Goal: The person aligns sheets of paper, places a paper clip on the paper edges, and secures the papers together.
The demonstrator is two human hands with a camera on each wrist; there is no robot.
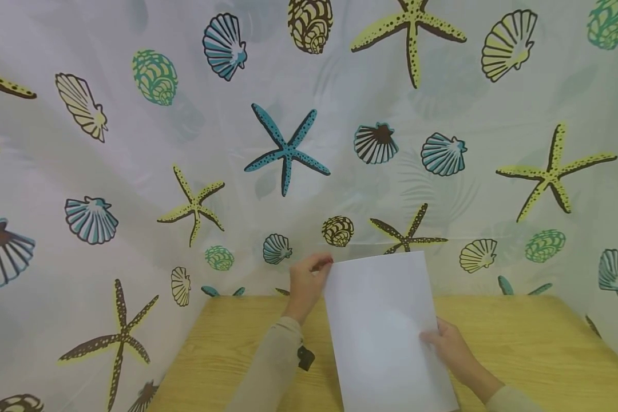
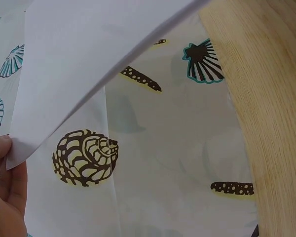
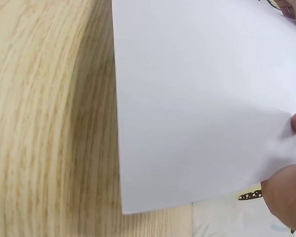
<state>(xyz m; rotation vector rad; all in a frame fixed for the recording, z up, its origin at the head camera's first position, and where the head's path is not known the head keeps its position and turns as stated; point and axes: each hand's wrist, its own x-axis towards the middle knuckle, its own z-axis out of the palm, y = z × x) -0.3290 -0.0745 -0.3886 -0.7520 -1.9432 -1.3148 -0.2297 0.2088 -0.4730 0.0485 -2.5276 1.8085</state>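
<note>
Holding up a big white paper w/ both hands, over a wood tbl. Standing tall but tipped a bit, w/ the top L corner lower than the top R one. Running out of the head pic at the bottom, so can't tell there if touching the tbl.

Pinching the top L corner w/ the L hand, btwn thumb and bent fingers. Showing a bit of red at a fingertip. Gripping the R edge, lower down, w/ the R hand, thumb on the front, fingers mostly hid behind. Can't tell how those hid fingers lie.

In the L wrist view, sweeping up and across from the pinched corner, w/ a soft bend in the paper. In the R wrist view, making a dark shadow on the tbl, right beside the paper's straight edge.

Wearing tan sleeves on both arms, w/ a small black thing by the L cuff.

Hung at the back and up both sides: a pale sheet w/ sea pics. Printed w/ a blue starfish, yellow starfish, lots of shells, etc. Partly hid behind the paper's top edge: a brown starfish.
</note>
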